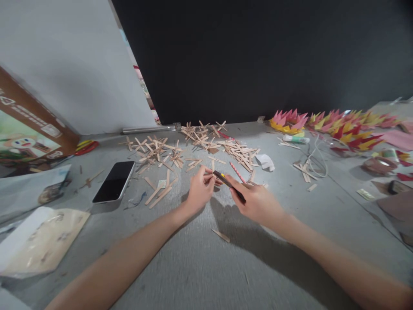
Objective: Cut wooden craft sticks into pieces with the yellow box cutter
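Observation:
My left hand [200, 189] is closed in a pinch on a wooden craft stick [213, 165], which stands nearly upright above the fingertips. My right hand [254, 199] grips a slim black tool with a yellow spot [223, 177]. The tool's tip meets the stick at my left fingertips; its exact kind is too blurred to tell. Just beyond both hands lie a pile of loose craft sticks [239, 153] and a red-and-white striped stick [238, 172]. A short pointed piece of wood [221, 235] rests on the table in front of me.
Crossed craft sticks [155, 150] spread over the back left. A phone [114, 181] and a plastic packet [48, 239] lie left, near a brown box [35, 116]. Paper flame-shaped crowns [288, 122], a white cord [318, 161] and tape [380, 165] occupy the right. A black panel [264, 56] stands behind.

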Action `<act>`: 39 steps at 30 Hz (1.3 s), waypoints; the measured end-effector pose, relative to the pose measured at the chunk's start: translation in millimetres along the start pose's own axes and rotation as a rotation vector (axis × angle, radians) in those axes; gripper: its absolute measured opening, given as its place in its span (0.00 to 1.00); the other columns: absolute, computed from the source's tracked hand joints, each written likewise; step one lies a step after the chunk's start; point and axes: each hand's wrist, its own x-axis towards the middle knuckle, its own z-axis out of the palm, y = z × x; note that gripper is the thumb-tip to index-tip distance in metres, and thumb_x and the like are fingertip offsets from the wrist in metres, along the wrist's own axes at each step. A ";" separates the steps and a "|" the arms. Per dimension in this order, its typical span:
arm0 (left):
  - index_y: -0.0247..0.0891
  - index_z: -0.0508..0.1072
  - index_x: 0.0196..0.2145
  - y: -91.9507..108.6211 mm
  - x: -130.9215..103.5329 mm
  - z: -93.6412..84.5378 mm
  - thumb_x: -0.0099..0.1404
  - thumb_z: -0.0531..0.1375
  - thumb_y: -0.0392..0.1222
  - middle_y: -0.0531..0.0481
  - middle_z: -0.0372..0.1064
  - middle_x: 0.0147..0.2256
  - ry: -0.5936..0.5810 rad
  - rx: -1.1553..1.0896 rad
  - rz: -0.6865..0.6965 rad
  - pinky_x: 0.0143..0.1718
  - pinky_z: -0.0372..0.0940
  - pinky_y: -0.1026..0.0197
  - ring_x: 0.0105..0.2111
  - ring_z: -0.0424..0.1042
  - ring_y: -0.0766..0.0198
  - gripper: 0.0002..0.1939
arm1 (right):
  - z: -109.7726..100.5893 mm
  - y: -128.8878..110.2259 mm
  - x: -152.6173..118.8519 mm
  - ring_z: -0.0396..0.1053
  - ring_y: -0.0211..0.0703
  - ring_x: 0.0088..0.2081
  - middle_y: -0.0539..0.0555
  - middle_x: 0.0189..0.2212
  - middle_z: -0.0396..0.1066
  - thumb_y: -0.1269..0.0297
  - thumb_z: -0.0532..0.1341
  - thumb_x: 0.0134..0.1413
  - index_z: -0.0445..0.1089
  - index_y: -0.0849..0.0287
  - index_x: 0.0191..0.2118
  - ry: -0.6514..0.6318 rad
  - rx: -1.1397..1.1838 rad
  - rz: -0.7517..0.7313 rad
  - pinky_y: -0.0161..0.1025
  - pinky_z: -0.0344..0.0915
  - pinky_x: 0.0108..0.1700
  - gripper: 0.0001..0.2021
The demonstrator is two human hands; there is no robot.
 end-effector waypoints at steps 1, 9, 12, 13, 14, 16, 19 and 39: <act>0.43 0.60 0.40 0.3 0.0 -0.5 0.72 0.64 0.49 0.50 0.81 0.30 0.004 -0.005 0.000 0.36 0.76 0.56 0.31 0.84 0.57 0.15 | 3.3 -1.8 -1.5 0.70 0.41 0.22 0.54 0.28 0.81 0.62 0.52 0.75 0.65 0.58 0.71 0.018 0.002 0.002 0.39 0.55 0.27 0.25; 0.43 0.62 0.39 0.4 0.0 -1.8 0.71 0.64 0.48 0.50 0.81 0.30 0.026 0.018 -0.005 0.34 0.76 0.57 0.30 0.84 0.57 0.13 | 9.4 -6.2 -4.1 0.70 0.41 0.21 0.54 0.27 0.80 0.63 0.52 0.75 0.66 0.60 0.71 0.015 0.028 0.020 0.39 0.55 0.27 0.25; 0.43 0.62 0.39 0.3 0.2 -0.2 0.71 0.63 0.46 0.49 0.80 0.30 0.023 0.023 0.004 0.35 0.76 0.57 0.31 0.84 0.57 0.12 | -3.9 -3.0 1.8 0.70 0.41 0.22 0.54 0.27 0.80 0.63 0.52 0.74 0.67 0.57 0.71 -0.036 0.035 0.034 0.40 0.55 0.28 0.25; 0.43 0.62 0.38 0.5 0.2 0.2 0.72 0.63 0.46 0.49 0.80 0.30 0.017 0.025 0.006 0.35 0.76 0.57 0.31 0.84 0.57 0.12 | -7.6 -2.3 3.4 0.70 0.41 0.22 0.54 0.27 0.80 0.62 0.52 0.74 0.67 0.57 0.71 -0.057 0.036 0.039 0.40 0.55 0.28 0.25; 0.43 0.62 0.38 0.7 0.2 0.3 0.72 0.63 0.46 0.49 0.80 0.30 0.011 0.027 0.007 0.35 0.76 0.57 0.31 0.84 0.57 0.11 | -10.1 -1.9 4.5 0.70 0.41 0.22 0.53 0.27 0.80 0.62 0.52 0.74 0.67 0.56 0.71 -0.073 0.037 0.043 0.39 0.54 0.28 0.25; 0.43 0.62 0.39 1.1 0.1 0.0 0.72 0.62 0.46 0.49 0.81 0.30 0.006 0.026 0.004 0.34 0.76 0.57 0.30 0.84 0.57 0.11 | -10.6 -2.2 4.6 0.71 0.41 0.23 0.53 0.27 0.80 0.62 0.52 0.74 0.67 0.56 0.71 -0.086 0.034 0.042 0.39 0.54 0.29 0.25; 0.43 0.60 0.40 1.2 0.3 -1.7 0.72 0.63 0.48 0.49 0.81 0.30 0.009 -0.008 -0.014 0.34 0.75 0.57 0.30 0.84 0.56 0.14 | 0.4 -4.7 0.4 0.71 0.41 0.22 0.54 0.28 0.80 0.62 0.52 0.75 0.66 0.57 0.71 -0.025 0.031 0.031 0.39 0.54 0.28 0.24; 0.43 0.61 0.41 1.6 -0.8 -2.6 0.71 0.64 0.49 0.49 0.81 0.30 0.008 -0.006 0.013 0.35 0.76 0.57 0.30 0.84 0.57 0.14 | 18.1 -9.1 -7.3 0.74 0.43 0.23 0.54 0.30 0.82 0.65 0.52 0.75 0.63 0.60 0.72 0.066 0.076 0.021 0.40 0.57 0.28 0.25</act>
